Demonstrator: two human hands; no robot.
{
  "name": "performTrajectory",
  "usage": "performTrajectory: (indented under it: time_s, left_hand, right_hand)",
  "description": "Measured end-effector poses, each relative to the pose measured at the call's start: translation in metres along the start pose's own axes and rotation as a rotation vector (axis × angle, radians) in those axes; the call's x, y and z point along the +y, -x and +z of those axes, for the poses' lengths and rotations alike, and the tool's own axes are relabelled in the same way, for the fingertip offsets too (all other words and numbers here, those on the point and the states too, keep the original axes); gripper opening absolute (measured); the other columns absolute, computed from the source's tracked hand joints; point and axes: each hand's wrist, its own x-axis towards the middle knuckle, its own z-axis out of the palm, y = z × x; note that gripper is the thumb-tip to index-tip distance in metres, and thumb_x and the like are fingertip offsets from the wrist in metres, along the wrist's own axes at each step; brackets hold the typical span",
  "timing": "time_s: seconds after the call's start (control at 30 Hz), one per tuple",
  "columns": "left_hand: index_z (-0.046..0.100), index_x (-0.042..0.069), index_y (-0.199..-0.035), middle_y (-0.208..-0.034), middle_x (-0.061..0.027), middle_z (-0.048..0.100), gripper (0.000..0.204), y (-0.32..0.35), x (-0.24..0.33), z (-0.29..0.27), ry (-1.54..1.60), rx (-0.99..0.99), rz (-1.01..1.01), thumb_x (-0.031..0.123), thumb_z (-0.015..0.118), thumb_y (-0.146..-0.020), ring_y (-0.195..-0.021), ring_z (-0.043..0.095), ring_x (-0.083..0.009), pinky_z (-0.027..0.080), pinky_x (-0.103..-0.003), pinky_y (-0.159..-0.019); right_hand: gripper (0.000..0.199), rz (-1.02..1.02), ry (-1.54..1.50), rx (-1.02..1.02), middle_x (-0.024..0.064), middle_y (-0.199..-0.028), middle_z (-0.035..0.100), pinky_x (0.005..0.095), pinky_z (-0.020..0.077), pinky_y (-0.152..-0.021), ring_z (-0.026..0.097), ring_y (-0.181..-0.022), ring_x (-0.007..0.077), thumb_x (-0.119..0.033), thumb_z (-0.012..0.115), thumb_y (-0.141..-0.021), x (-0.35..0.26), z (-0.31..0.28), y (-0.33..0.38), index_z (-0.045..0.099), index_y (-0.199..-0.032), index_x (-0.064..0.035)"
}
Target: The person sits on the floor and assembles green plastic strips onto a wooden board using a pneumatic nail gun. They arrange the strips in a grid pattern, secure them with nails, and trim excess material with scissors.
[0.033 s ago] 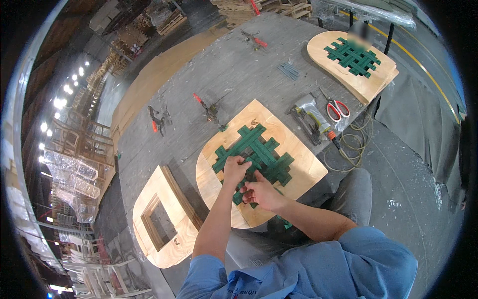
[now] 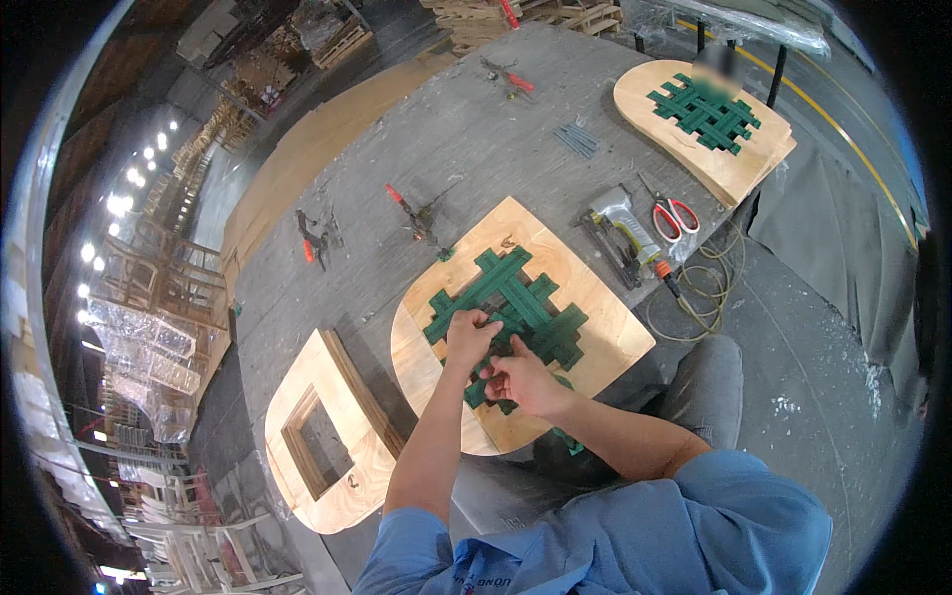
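Head view: grey tabletop (image 2: 496, 159) surrounds board's (image 2: 613, 325) far corner.

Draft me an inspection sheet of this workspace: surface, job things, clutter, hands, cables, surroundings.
Surface: grey table, scuffed, with pale specks.
Job's things: wooden panel, green straps woven over it.
Clutter: stacked cut-out panels, second woven panel, red-handled tools, scissors, gun-shaped tool.
Hands: left hand and right hand at the straps; exact grip unclear.
Cables: yellowish coiled line beside the table edge.
Surroundings: chair frames at left, wooden pallets beyond.
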Motion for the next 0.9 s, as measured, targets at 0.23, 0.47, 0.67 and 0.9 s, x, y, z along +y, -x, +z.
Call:
performTrajectory:
  time_s: [0.23, 0.47, 0.67, 0.9]
  left_hand:
    - [0.074, 0.002, -0.111, -0.094, -0.0066, 0.074, 0.028, -0.012, -0.01, -0.009, 0.342, -0.177, -0.13, 0.025, 0.071, -0.095, -0.076, 0.066, -0.0144, 0.053, -0.031, -0.066]
    - [0.072, -0.004, -0.107, -0.075, -0.0045, 0.067, 0.017, -0.044, -0.008, 0.008, 0.466, -0.186, -0.189, 0.006, 0.071, -0.093, -0.055, 0.059, -0.011, 0.047, -0.028, -0.047]
    - [0.073, 0.005, -0.103, -0.073, 0.0008, 0.063, 0.012, -0.027, -0.016, -0.011, 0.553, -0.006, -0.397, 0.01, 0.072, -0.092, -0.051, 0.051, -0.0088, 0.042, -0.027, -0.046]
    - [0.072, 0.009, -0.107, -0.079, 0.0029, 0.064, 0.013, -0.023, -0.011, -0.016, 0.686, 0.026, -0.374, 0.012, 0.069, -0.095, -0.056, 0.053, -0.0079, 0.05, -0.028, -0.053]
  right_hand:
    - [0.027, 0.074, -0.461, -0.06, 0.0012, -0.072, 0.062, 0.0355, 0.0518, -0.068, 0.06, -0.061, 0.0173, -0.036, 0.045, -0.109, -0.01, -0.008, -0.046, 0.056, -0.099, -0.0136]
    - [0.035, 0.053, -0.563, -0.146, 0.0018, -0.072, 0.063, 0.0354, 0.0551, -0.069, 0.062, -0.062, 0.0178, -0.043, 0.048, -0.108, -0.028, -0.011, -0.074, 0.058, -0.098, -0.0114]
    - [0.021, -0.096, 0.157, -0.096, 0.0086, -0.097, 0.07, 0.0363, 0.0575, -0.074, 0.071, -0.081, 0.0213, -0.027, 0.065, -0.101, -0.066, -0.024, 0.034, 0.066, -0.113, -0.0093]
    - [0.041, -0.447, 1.506, 0.278, 0.0149, -0.096, 0.067, 0.0398, 0.0574, -0.077, 0.07, -0.082, 0.0323, -0.035, 0.071, -0.094, -0.038, -0.09, 0.128, 0.062, -0.119, -0.004]
